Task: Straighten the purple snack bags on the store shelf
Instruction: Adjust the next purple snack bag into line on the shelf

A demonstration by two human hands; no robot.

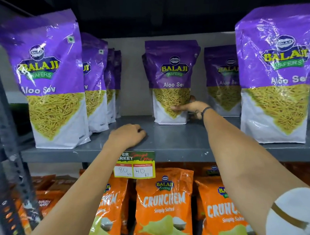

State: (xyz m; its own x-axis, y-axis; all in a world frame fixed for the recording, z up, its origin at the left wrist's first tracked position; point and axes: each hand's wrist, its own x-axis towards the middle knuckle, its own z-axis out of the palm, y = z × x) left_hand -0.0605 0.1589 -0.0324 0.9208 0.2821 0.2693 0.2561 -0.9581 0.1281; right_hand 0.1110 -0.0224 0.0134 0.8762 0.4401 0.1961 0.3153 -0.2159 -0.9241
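Observation:
Several purple Aloo Sev snack bags stand upright on the grey shelf point(176, 142). A row at the left starts with a front bag point(49, 85) near the shelf edge. A middle bag point(171, 78) stands far back, and my right hand point(189, 107) grips its lower right side, thumb across the front. Another bag point(222, 79) stands behind at the right, and a large one point(276, 79) stands near the front right. My left hand point(126, 135) rests on the bare shelf with fingers curled, holding nothing.
A price tag point(135, 164) hangs from the shelf's front lip. Orange Crunchem bags point(163, 207) fill the shelf below. A perforated grey metal upright point(5, 144) stands at the left. A dark shelf overhangs the bag tops.

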